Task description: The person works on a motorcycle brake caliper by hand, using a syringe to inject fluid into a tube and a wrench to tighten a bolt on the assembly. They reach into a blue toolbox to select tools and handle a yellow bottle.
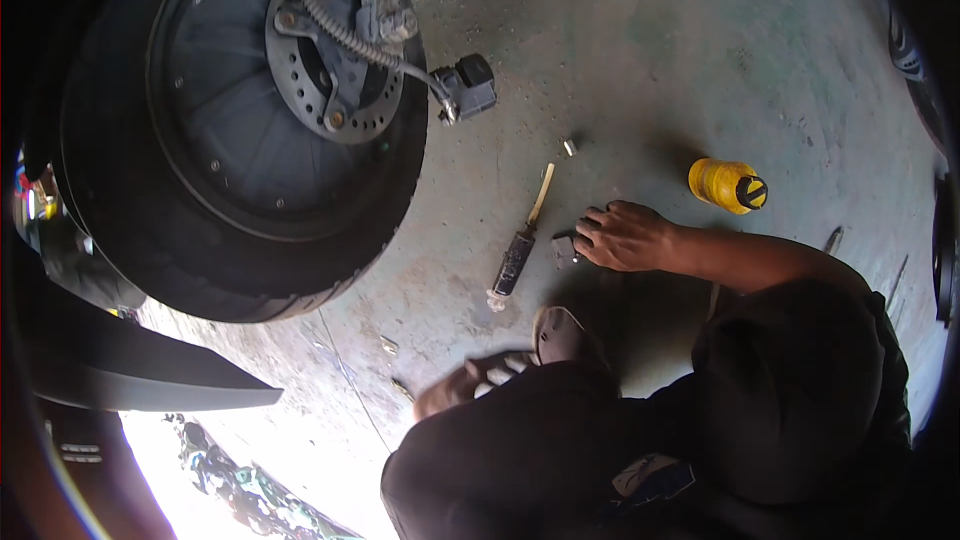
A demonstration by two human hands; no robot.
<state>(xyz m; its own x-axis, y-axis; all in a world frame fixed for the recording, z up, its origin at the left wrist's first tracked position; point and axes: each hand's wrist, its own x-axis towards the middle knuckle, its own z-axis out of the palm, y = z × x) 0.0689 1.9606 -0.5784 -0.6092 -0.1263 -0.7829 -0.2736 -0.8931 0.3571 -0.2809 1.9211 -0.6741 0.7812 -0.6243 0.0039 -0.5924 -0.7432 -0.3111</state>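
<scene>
My right hand (pixel 620 235) has its fingers curled down at the floor, against a small grey metal piece (pixel 563 252); whatever is under the fingertips is hidden. My left hand (pixel 468 383) is blurred low beside my knee, fingers apart near my shoe (pixel 560 335). Between the wheel and my right hand lies a dark syringe-like tool (pixel 515 262) with a pale yellow tube. A small silver cylinder (pixel 570 147) is above it. A yellow bottle (pixel 726 185) with a dark-marked cap is beyond my right hand.
A large black wheel (pixel 205 210) with brake disc (pixel 365 115) fills the upper left, a black caliper-like part (pixel 467 87) on its hose. A dark body panel (pixel 150 375) juts in below. Small loose pieces (pixel 389 345) and a tool (pixel 833 239) lie on the concrete floor (pixel 650 60).
</scene>
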